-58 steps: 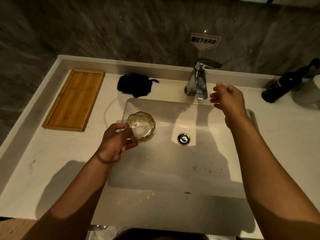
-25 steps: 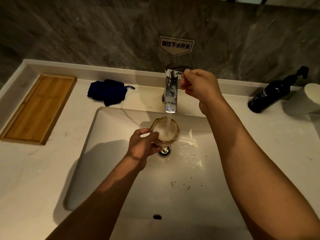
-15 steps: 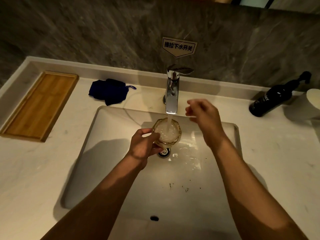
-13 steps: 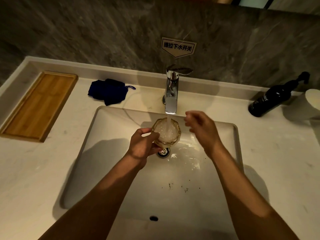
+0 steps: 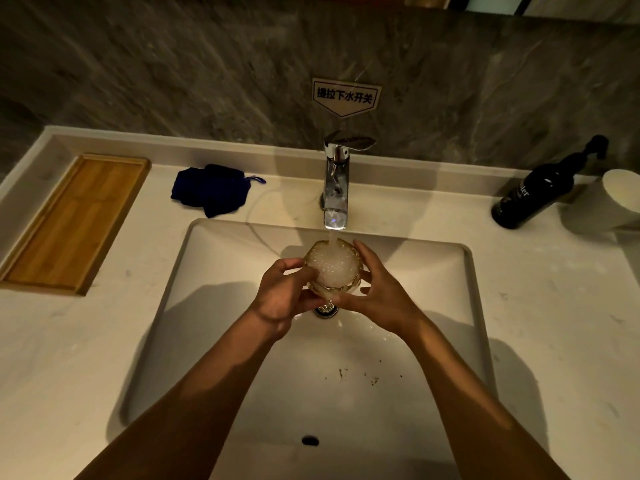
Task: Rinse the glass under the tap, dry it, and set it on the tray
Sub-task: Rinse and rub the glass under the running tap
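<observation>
Dim warm light, wide-angle edge distortion.

Bathroom: sink [image 5: 464,271], tap [image 5: 335,181], soap bottle [image 5: 533,195].

Counter [image 5: 86,358] w/ tray [image 5: 74,221], cloth [image 5: 211,192], bottle [image 5: 535,195]

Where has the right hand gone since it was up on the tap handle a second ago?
Yes, it moved. The right hand has come down and toward the person from the tap, and now cups the glass opposite the left hand.
</observation>
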